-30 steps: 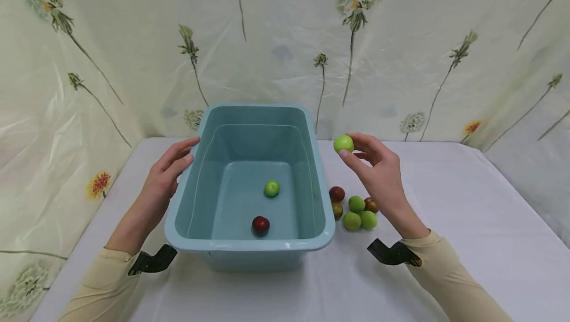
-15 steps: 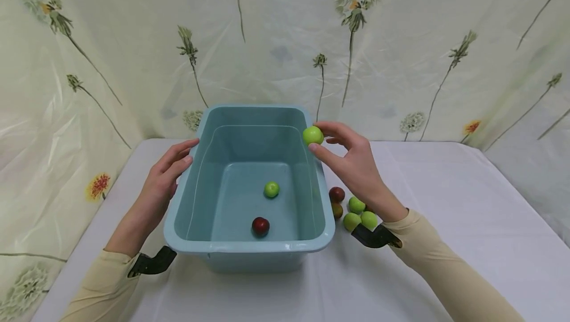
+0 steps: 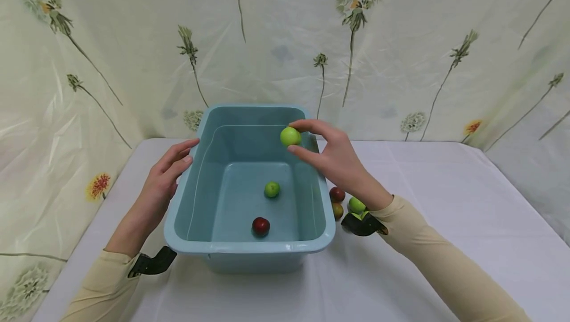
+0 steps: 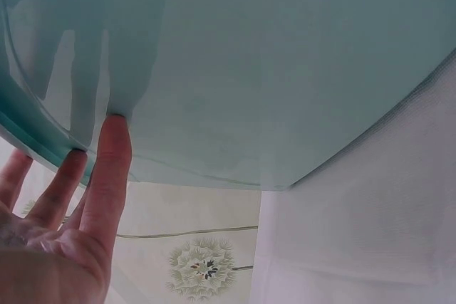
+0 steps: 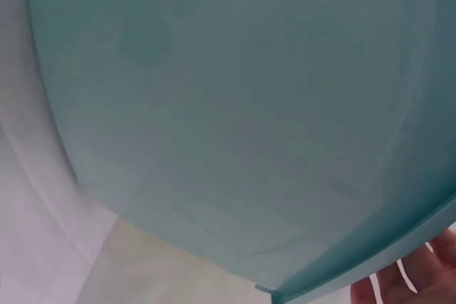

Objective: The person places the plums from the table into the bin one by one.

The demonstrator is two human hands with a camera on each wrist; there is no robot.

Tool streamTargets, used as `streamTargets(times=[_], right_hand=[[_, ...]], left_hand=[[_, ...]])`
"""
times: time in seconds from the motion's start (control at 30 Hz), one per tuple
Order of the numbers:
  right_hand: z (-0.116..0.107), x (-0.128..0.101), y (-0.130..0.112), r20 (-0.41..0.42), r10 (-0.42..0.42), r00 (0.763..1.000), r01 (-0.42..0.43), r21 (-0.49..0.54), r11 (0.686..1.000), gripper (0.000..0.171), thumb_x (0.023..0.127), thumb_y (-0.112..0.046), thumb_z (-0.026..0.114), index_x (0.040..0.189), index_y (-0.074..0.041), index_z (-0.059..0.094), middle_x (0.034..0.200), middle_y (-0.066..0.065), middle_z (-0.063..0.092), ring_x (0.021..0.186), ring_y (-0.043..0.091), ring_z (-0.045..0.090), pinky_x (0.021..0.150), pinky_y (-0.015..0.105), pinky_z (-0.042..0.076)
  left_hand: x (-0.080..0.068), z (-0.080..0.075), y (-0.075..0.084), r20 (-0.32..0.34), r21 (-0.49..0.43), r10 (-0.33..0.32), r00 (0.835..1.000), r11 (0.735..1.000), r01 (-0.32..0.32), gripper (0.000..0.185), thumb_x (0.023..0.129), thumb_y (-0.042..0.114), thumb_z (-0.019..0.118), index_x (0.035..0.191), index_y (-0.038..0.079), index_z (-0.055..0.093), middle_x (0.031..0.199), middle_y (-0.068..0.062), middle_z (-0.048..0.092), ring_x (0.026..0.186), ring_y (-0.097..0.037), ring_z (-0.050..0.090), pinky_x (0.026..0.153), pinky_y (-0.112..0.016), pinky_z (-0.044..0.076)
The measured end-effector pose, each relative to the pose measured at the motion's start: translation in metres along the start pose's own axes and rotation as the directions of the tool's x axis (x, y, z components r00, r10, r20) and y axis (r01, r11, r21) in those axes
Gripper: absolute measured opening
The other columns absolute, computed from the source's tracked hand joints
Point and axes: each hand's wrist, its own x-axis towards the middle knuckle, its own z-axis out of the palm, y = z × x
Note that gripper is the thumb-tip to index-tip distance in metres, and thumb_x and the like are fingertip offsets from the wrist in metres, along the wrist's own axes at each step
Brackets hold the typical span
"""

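Observation:
My right hand [image 3: 331,156] pinches a green fruit [image 3: 290,136] between thumb and fingers, above the right inner side of a light blue plastic tub [image 3: 249,248]. Inside the tub lie a green fruit [image 3: 272,189] and a dark red fruit [image 3: 261,225]. My left hand [image 3: 171,166] rests with straight fingers against the tub's left rim; the left wrist view shows the fingertips [image 4: 114,129] touching the tub wall [image 4: 285,69]. The right wrist view shows mostly the tub's outer wall [image 5: 235,105].
A small heap of red and green fruits [image 3: 345,202] lies on the white table [image 3: 445,203] just right of the tub, partly hidden by my right forearm. A flowered plastic sheet [image 3: 401,40] hangs behind and at both sides.
My right hand has carried the green fruit leftwards from above the table, over the tub's right rim, to above the tub's inside. The left hand has not moved.

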Motion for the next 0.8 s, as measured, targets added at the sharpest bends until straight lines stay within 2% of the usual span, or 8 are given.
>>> streamTargets(times=[0.13, 0.33, 0.47, 0.67, 0.8], right_hand=[[0.003, 0.005, -0.005, 0.063, -0.032, 0.998, 0.034, -0.035, 0.999, 0.039, 0.089, -0.022, 0.075, 0.126, -0.013, 0.064, 0.12, -0.004, 0.064, 0.116, 0.013, 0.054, 0.101, 0.045, 0.039], [0.008, 0.014, -0.011, 0.201, -0.04, 0.979, 0.056, -0.074, 0.996, 0.038, 0.09, -0.026, 0.073, 0.125, -0.017, 0.063, 0.115, -0.01, 0.064, 0.107, 0.007, 0.056, 0.093, 0.036, 0.044], [0.012, 0.018, -0.015, 0.294, 0.002, 0.956, 0.03, -0.105, 0.994, 0.036, 0.091, -0.031, 0.072, 0.124, -0.02, 0.063, 0.11, -0.011, 0.064, 0.106, 0.006, 0.056, 0.091, 0.035, 0.045], [0.015, 0.021, -0.02, 0.379, 0.135, 0.916, -0.058, -0.207, 0.977, 0.029, 0.089, -0.035, 0.073, 0.115, -0.023, 0.065, 0.102, -0.012, 0.065, 0.099, 0.005, 0.058, 0.082, 0.034, 0.047], [0.016, 0.022, -0.023, 0.399, 0.188, 0.897, -0.073, -0.285, 0.956, 0.029, 0.088, -0.039, 0.073, 0.112, -0.024, 0.066, 0.1, -0.013, 0.065, 0.096, 0.005, 0.058, 0.079, 0.033, 0.047]], left_hand=[[0.0, 0.0, 0.0, 0.001, 0.007, 0.001, 1.0, 1.0, -0.001, 0.046, 0.104, 0.041, 0.044, 0.149, 0.027, 0.042, 0.149, -0.006, 0.039, 0.127, -0.025, 0.044, 0.092, -0.039, 0.046], [0.0, 0.001, 0.002, -0.001, 0.008, 0.004, 1.0, 1.0, -0.004, 0.046, 0.104, 0.04, 0.044, 0.149, 0.027, 0.042, 0.149, -0.006, 0.039, 0.127, -0.025, 0.044, 0.091, -0.038, 0.047], [-0.001, 0.002, 0.003, -0.002, 0.009, -0.002, 1.0, 1.0, 0.002, 0.046, 0.104, 0.04, 0.044, 0.149, 0.027, 0.042, 0.148, -0.005, 0.04, 0.127, -0.025, 0.044, 0.091, -0.037, 0.047], [-0.001, 0.001, 0.003, -0.002, 0.006, -0.007, 1.0, 1.0, 0.007, 0.046, 0.104, 0.04, 0.044, 0.148, 0.027, 0.042, 0.148, -0.005, 0.04, 0.126, -0.025, 0.045, 0.09, -0.035, 0.047], [0.0, 0.001, 0.001, -0.002, -0.001, -0.007, 1.0, 1.0, 0.007, 0.046, 0.104, 0.041, 0.044, 0.149, 0.028, 0.042, 0.148, -0.005, 0.04, 0.127, -0.023, 0.044, 0.097, -0.045, 0.041]])
